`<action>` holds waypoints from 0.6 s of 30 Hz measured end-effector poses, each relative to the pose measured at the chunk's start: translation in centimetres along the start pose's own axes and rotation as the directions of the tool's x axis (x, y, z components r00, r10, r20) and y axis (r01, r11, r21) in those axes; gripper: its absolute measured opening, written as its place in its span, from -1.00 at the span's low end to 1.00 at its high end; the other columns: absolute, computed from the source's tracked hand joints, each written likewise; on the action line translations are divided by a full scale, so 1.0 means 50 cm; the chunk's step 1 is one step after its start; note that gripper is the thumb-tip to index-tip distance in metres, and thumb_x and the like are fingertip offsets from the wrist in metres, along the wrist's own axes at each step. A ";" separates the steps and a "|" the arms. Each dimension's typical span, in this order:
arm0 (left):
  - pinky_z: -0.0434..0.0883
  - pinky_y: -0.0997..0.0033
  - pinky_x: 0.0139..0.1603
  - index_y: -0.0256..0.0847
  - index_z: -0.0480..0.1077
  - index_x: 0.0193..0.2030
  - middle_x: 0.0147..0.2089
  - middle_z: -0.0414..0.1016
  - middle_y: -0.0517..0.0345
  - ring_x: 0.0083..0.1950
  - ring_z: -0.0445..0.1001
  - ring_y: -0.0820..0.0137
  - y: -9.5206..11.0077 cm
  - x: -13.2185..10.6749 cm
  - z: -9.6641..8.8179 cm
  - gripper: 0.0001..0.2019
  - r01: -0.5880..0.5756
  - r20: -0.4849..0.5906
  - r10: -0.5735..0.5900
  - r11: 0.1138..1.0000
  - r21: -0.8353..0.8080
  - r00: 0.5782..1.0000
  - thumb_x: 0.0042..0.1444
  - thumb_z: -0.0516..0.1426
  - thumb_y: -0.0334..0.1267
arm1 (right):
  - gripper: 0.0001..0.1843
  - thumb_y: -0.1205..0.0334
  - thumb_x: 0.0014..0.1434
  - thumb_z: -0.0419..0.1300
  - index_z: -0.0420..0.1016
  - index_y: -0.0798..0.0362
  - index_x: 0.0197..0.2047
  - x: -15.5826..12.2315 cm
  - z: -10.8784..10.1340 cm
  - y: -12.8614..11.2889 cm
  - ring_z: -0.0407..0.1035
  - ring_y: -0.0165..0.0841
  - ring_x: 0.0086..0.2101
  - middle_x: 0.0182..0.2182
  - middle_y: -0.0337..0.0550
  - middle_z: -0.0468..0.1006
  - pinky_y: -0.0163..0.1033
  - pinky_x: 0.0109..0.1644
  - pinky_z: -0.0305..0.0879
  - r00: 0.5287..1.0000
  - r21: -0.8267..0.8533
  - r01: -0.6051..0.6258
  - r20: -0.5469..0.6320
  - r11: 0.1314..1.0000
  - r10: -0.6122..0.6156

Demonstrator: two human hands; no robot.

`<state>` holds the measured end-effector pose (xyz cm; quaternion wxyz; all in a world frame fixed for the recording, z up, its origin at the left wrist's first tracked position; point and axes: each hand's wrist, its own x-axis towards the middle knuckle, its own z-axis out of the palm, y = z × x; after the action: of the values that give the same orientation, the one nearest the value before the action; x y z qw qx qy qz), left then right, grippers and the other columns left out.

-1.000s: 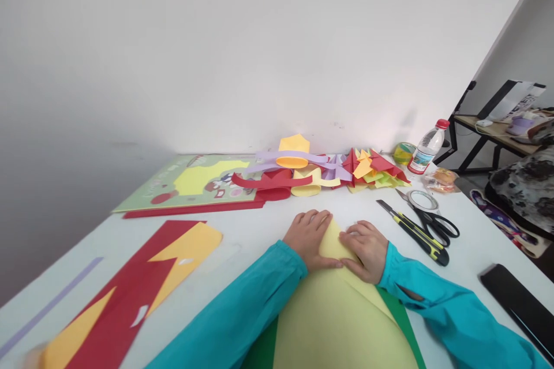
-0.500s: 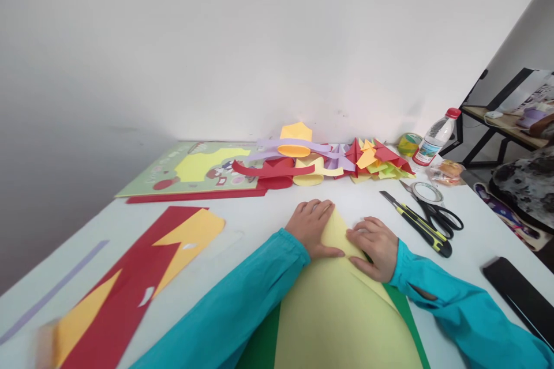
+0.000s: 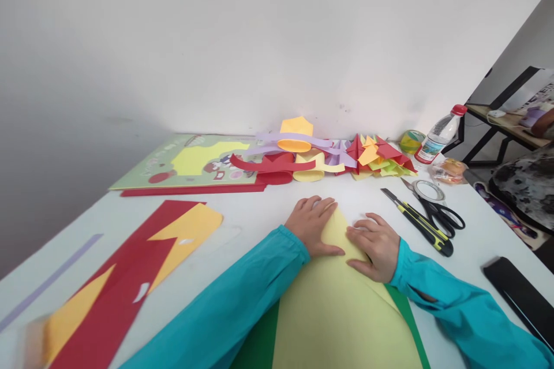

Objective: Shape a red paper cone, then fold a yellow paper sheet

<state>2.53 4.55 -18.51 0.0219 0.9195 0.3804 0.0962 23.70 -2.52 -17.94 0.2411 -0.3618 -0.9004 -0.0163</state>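
A pale yellow paper sheet [image 3: 337, 317] lies in front of me on a green sheet [image 3: 404, 311], its far end brought to a point. My left hand [image 3: 310, 225] presses flat on the left side of that point, fingers stretched out. My right hand [image 3: 375, 245] lies on the right side of the point, fingers together and pressing the fold down. Both arms wear teal sleeves.
Red and orange paper scraps [image 3: 142, 265] lie at the left, a green printed sheet [image 3: 190, 161] behind them. A pile of folded coloured paper shapes [image 3: 329, 158] sits by the wall. A utility knife [image 3: 418, 225], scissors [image 3: 441, 213], tape ring [image 3: 426, 189], bottle [image 3: 439, 135] and black phone [image 3: 517, 294] are at the right.
The view has shifted slightly. Both hands stay pressed on the yellow paper's point, with hardly any movement.
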 end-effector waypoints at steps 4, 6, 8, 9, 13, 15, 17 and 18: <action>0.05 -0.02 0.17 -0.22 0.15 0.27 0.30 0.18 -0.05 0.22 0.12 -0.06 0.001 0.001 -0.003 0.06 0.009 0.017 -0.009 1.000 -0.006 1.000 -0.28 -0.01 0.51 | -0.60 0.09 0.07 0.17 0.37 0.11 -0.05 -0.001 -0.008 -0.004 0.35 -0.18 -0.12 -0.21 -0.04 0.59 0.08 0.15 0.04 1.000 0.012 0.000 0.016 1.000 0.000; 0.04 -0.02 0.18 -0.21 0.14 0.27 0.31 0.17 -0.05 0.23 0.11 -0.06 0.000 0.001 -0.003 0.05 0.013 0.027 -0.013 1.000 -0.009 1.000 -0.27 -0.01 0.50 | -0.65 0.13 0.07 0.17 0.38 0.09 -0.08 -0.003 -0.013 -0.004 0.36 -0.19 -0.15 -0.25 -0.06 0.60 0.07 0.14 0.06 1.000 0.018 0.002 0.027 1.000 -0.003; 0.03 -0.03 0.18 -0.19 0.12 0.28 0.31 0.15 -0.04 0.23 0.10 -0.06 0.000 0.001 -0.003 0.04 0.016 0.034 -0.016 1.000 -0.010 0.999 -0.26 -0.01 0.49 | -0.71 0.17 0.09 0.15 0.40 0.07 -0.11 -0.007 -0.018 -0.003 0.37 -0.22 -0.17 -0.31 -0.08 0.61 0.06 0.14 0.07 0.999 0.025 0.010 0.040 1.000 -0.011; 0.03 -0.03 0.18 -0.18 0.12 0.28 0.32 0.15 -0.04 0.23 0.11 -0.06 0.000 0.001 -0.003 0.04 0.017 0.034 -0.017 1.000 -0.010 0.999 -0.26 0.00 0.49 | -0.74 0.19 0.10 0.15 0.40 0.06 -0.12 -0.009 -0.021 -0.002 0.37 -0.23 -0.18 -0.34 -0.10 0.61 0.06 0.14 0.06 0.999 0.029 0.015 0.047 0.999 -0.016; 0.03 -0.01 0.19 -0.19 0.11 0.29 0.31 0.16 -0.05 0.23 0.11 -0.06 -0.001 0.001 -0.001 0.04 0.014 0.027 -0.014 1.000 -0.004 1.000 -0.26 -0.01 0.50 | -0.78 0.22 0.11 0.14 0.42 0.06 -0.15 -0.020 -0.028 0.003 0.38 -0.26 -0.21 -0.44 -0.14 0.59 0.04 0.13 0.07 0.999 0.058 0.036 0.038 0.998 -0.038; 0.03 -0.01 0.19 -0.20 0.11 0.29 0.30 0.17 -0.06 0.23 0.11 -0.06 -0.001 0.001 -0.001 0.05 0.014 0.025 -0.014 1.000 -0.001 1.000 -0.26 -0.01 0.50 | -0.81 0.22 0.11 0.14 0.43 0.05 -0.18 -0.025 -0.029 0.005 0.38 -0.27 -0.23 -0.46 -0.16 0.59 0.03 0.11 0.09 0.999 0.075 0.045 0.006 0.996 -0.046; 0.03 -0.01 0.19 -0.21 0.11 0.29 0.30 0.17 -0.06 0.23 0.11 -0.06 -0.001 0.001 -0.001 0.06 0.016 0.029 -0.016 1.000 0.000 0.999 -0.26 -0.02 0.50 | -0.86 0.22 0.12 0.12 0.44 0.03 -0.23 -0.028 -0.030 0.006 0.38 -0.29 -0.25 -0.46 -0.18 0.59 0.01 0.08 0.12 0.998 0.091 0.064 -0.029 0.994 -0.061; 0.03 -0.01 0.20 -0.21 0.10 0.29 0.31 0.16 -0.06 0.23 0.11 -0.06 -0.001 0.002 -0.002 0.06 0.016 0.032 -0.016 1.000 0.000 0.999 -0.26 -0.02 0.51 | -0.88 0.24 0.13 0.11 0.44 0.02 -0.26 -0.029 -0.031 0.007 0.38 -0.30 -0.26 -0.46 -0.19 0.59 -0.01 0.07 0.13 0.997 0.097 0.075 -0.040 0.992 -0.071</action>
<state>2.55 4.63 -18.42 0.0287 0.9179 0.3875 0.0812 25.49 -3.52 -17.25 0.2742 -0.3159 -0.9082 0.0127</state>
